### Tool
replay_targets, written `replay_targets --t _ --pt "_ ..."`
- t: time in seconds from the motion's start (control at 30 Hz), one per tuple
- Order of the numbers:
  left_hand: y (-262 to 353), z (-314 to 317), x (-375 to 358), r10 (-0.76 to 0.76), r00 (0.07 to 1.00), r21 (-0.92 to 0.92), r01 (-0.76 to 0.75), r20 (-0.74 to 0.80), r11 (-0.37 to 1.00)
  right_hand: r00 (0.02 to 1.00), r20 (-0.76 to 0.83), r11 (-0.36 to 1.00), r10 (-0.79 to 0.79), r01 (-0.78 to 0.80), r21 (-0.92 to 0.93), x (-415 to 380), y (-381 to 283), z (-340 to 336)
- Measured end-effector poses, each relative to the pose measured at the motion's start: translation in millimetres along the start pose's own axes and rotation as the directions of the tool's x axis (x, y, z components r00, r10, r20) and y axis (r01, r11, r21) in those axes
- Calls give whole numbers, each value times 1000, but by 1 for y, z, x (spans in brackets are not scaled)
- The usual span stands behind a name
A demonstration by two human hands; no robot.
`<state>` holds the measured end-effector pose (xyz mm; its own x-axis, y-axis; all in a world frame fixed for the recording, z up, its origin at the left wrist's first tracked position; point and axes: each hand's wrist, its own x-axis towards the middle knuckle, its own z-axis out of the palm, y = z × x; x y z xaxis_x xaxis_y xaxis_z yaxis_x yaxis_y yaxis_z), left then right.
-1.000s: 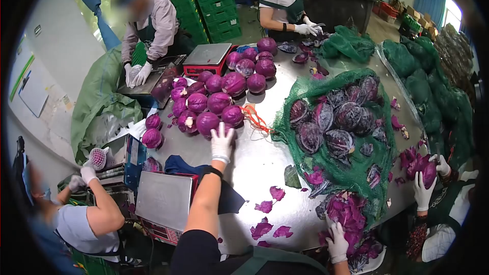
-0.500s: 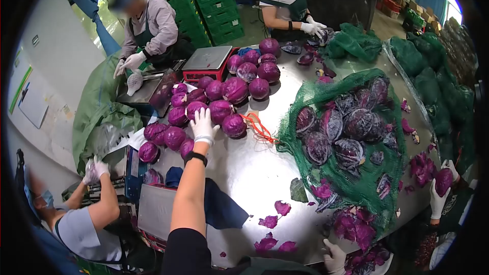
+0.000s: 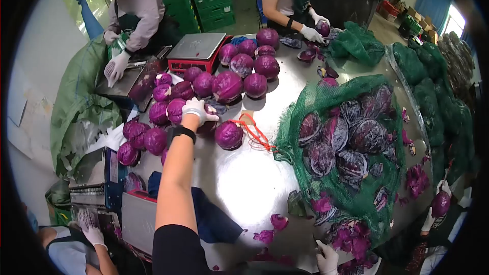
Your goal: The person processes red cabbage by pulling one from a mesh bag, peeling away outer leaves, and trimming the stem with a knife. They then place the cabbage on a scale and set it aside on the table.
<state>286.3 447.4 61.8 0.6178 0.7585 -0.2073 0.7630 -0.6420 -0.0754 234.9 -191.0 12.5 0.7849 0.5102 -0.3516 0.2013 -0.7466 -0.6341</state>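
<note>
My left hand (image 3: 198, 110), in a white glove, reaches up the metal table and closes over a red cabbage mostly hidden beneath it. Just right of it lies another red cabbage (image 3: 229, 135), near a looped orange cord (image 3: 257, 135). At the bottom edge, my right hand (image 3: 327, 258), also gloved, is curled with its thumb up, beside a pile of torn purple leaves (image 3: 351, 237). What it holds is too dark and small to make out. A green mesh bag (image 3: 293, 122) with several dull-leaved cabbages is above my right hand.
Several red cabbages (image 3: 227, 86) cover the table's upper left, near a red scale (image 3: 196, 51). A second scale (image 3: 137, 219) stands left of my forearm. Co-workers are at the upper left, top, lower left and right; the right one holds a cabbage (image 3: 440, 204). Mesh sacks (image 3: 430, 97) line the right.
My left hand has gone from spread fingers to closed on a cabbage. The view has shifted slightly. The upper-left co-worker has leaned over the tray, and the lower-left co-worker's hands have lowered.
</note>
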Motion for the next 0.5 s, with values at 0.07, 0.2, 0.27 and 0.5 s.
replay_targets --t 0.07,0.2,0.27,0.5 --pt "-35 47 3 157 956 -58 -176 -246 983 992 -63 993 -108 110 39 3 7 6" --pt "-42 67 -46 24 944 -412 -166 -329 896 952 -230 973 -201 221 65 -2 -5 19" --pt "-45 69 -76 -246 922 -615 12 -298 789 929 -253 959 -271 282 8 -10 0 23" --pt "-47 61 -160 -24 989 -891 119 144 -438 1000 -4 827 7 -4 562 -21 -28 11"
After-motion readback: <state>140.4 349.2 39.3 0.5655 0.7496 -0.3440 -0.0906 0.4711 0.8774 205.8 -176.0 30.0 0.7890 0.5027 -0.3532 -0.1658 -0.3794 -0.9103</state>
